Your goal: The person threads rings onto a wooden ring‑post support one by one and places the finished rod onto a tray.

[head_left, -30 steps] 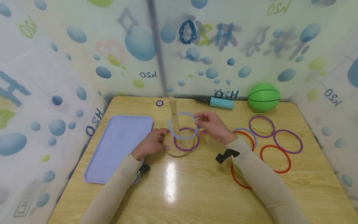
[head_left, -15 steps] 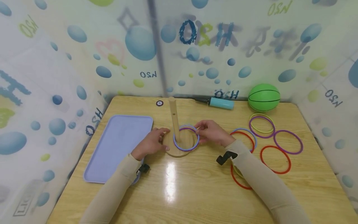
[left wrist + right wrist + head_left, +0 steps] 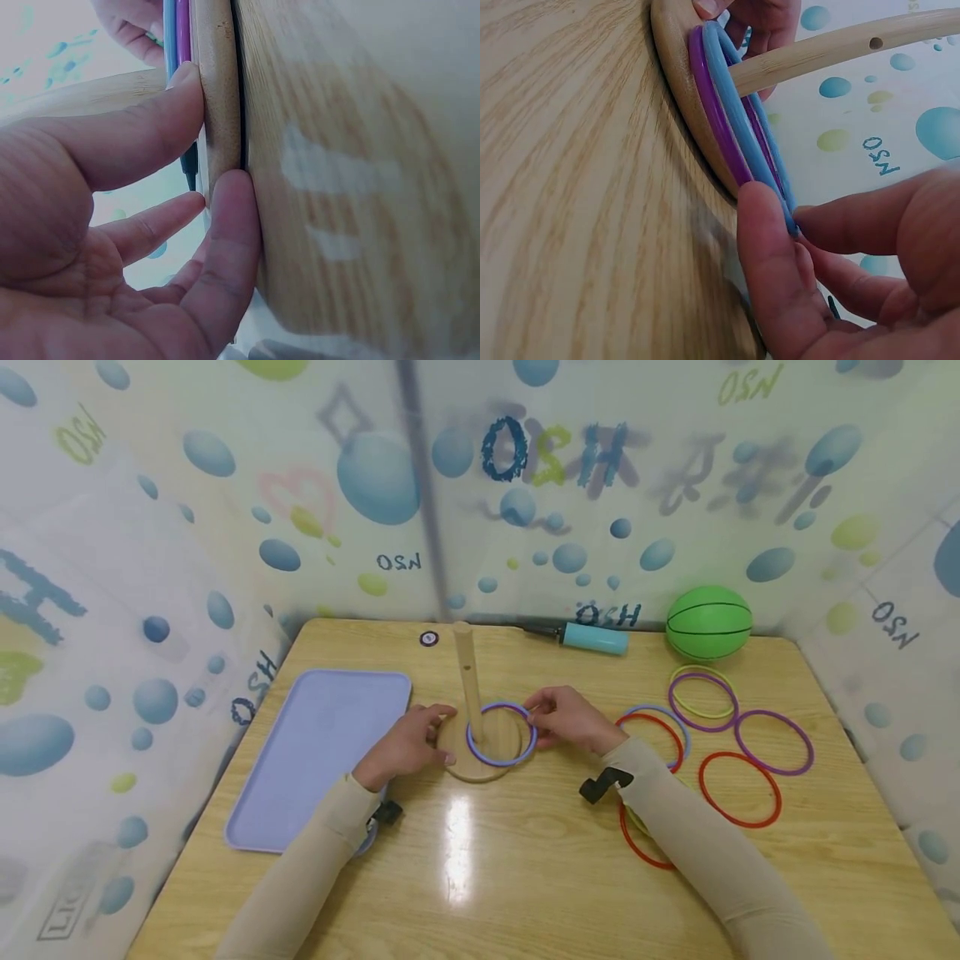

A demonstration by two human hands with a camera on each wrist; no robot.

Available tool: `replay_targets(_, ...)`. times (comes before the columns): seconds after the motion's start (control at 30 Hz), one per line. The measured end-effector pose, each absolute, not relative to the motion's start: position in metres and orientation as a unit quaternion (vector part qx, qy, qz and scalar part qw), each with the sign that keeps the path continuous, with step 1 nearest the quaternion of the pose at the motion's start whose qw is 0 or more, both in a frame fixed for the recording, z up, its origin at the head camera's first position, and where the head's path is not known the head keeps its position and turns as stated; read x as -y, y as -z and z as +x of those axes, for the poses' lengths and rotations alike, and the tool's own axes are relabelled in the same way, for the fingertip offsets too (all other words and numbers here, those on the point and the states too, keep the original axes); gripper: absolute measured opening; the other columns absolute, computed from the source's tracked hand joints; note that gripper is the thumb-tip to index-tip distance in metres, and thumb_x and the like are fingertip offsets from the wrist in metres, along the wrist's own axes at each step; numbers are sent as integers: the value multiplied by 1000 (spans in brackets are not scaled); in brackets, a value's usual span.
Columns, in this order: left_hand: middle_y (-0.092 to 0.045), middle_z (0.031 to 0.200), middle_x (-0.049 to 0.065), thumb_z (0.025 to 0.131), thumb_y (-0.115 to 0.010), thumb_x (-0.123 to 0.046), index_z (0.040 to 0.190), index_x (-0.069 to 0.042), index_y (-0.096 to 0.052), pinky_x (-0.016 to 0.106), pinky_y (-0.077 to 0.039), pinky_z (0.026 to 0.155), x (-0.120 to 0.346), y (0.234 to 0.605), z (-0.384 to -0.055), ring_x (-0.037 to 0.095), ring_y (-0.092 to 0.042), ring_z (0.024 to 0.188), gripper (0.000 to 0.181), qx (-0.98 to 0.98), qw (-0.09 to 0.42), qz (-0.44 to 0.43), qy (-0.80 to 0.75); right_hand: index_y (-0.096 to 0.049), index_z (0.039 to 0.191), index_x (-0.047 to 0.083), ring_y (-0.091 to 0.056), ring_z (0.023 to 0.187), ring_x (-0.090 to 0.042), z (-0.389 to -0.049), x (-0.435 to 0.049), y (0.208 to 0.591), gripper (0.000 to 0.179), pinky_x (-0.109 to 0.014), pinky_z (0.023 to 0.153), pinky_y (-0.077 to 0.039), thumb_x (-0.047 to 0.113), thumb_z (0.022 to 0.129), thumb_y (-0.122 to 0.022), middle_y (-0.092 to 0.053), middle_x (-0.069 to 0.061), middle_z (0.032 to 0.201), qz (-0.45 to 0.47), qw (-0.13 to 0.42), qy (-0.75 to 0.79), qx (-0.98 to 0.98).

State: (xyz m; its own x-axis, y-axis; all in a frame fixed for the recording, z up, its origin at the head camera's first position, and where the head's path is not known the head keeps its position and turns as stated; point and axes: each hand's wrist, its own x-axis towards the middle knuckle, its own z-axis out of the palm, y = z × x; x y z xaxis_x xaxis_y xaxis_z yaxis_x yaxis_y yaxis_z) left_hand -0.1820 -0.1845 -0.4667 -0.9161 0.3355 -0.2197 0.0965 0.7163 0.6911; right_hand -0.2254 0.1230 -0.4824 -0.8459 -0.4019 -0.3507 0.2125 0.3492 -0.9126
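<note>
A wooden peg (image 3: 467,681) rises from a round wooden base (image 3: 476,770) mid-table. My left hand (image 3: 405,745) grips the base's left edge, thumb on its top and a fingertip against its side in the left wrist view. Around the foot of the peg lie a purple ring (image 3: 717,120) and, on top of it, a light blue ring (image 3: 739,120). Between thumb and fingers, my right hand (image 3: 573,720) pinches the blue ring at its right side, with the purple one right beneath. In the head view the blue ring covers most of the purple one.
To the left lies a lavender tray (image 3: 322,752). Several loose rings, among them a red ring (image 3: 777,802) and a purple ring (image 3: 810,756), lie on the right, some under my right forearm. Along the back are a blue pump (image 3: 594,637), a green ball (image 3: 708,622) and a small disc (image 3: 428,638).
My right hand has brought the blue ring down the peg onto the purple ring, then shifted it slightly right. The left hand has stayed on the base.
</note>
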Motion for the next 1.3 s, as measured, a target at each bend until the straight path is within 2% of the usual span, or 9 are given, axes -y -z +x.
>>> replay_targets(0.3,-58,132,23,83,-91,-15,153,-7,-53,49,-53,101,184,469,-182,35,-64,117,80,-911,166,117,-359,-62,131,-4,-69,74,-19,-226,-140,482,34,-34,71,-63,3,98,-66,-67,-14,103,-51,257,566,-781)
replay_targets(0.37,-57,131,22,84,-91,-16,153,-8,-53,49,-53,100,185,469,-182,34,-63,116,80,-911,167,117,-359,-63,130,-2,-69,75,-20,-225,-146,481,33,-33,72,-63,7,99,-68,-68,-14,101,-57,246,557,-791)
replay_targets(0.57,-56,127,20,84,-91,-16,153,-7,-54,49,-52,98,186,468,-182,33,-62,114,79,-909,169,117,-361,-66,127,-1,-69,80,-23,-226,-171,482,35,-32,73,-60,17,99,-73,-70,-14,98,-76,192,525,-825)
replay_targets(0.8,-56,128,21,84,-91,-16,153,-7,-53,48,-53,97,185,468,-182,33,-63,114,79,-908,170,119,-364,-67,129,1,-67,87,-24,-220,-211,480,35,-32,72,-56,21,101,-72,-71,-15,106,-99,132,496,-853)
replay_targets(1.0,-56,128,20,85,-91,-17,153,-8,-53,47,-53,96,185,470,-184,33,-63,114,79,-908,171,119,-364,-68,126,1,-69,88,-15,-215,-246,471,35,-26,74,-56,24,100,-74,-71,-16,107,-80,75,480,-870)
replay_targets(1.13,-56,128,20,84,-91,-17,153,-9,-53,47,-53,96,184,470,-184,33,-63,113,79,-909,167,123,-362,-68,128,3,-68,92,-11,-212,-268,468,35,-24,77,-56,25,102,-73,-71,-16,111,-65,74,453,-886)
replay_targets(1.3,-56,126,20,84,-91,-16,153,-7,-54,46,-53,95,184,471,-184,31,-63,111,79,-911,164,125,-358,-67,132,4,-66,100,-13,-209,-290,469,38,-20,81,-53,27,103,-71,-72,-15,118,-69,73,408,-907)
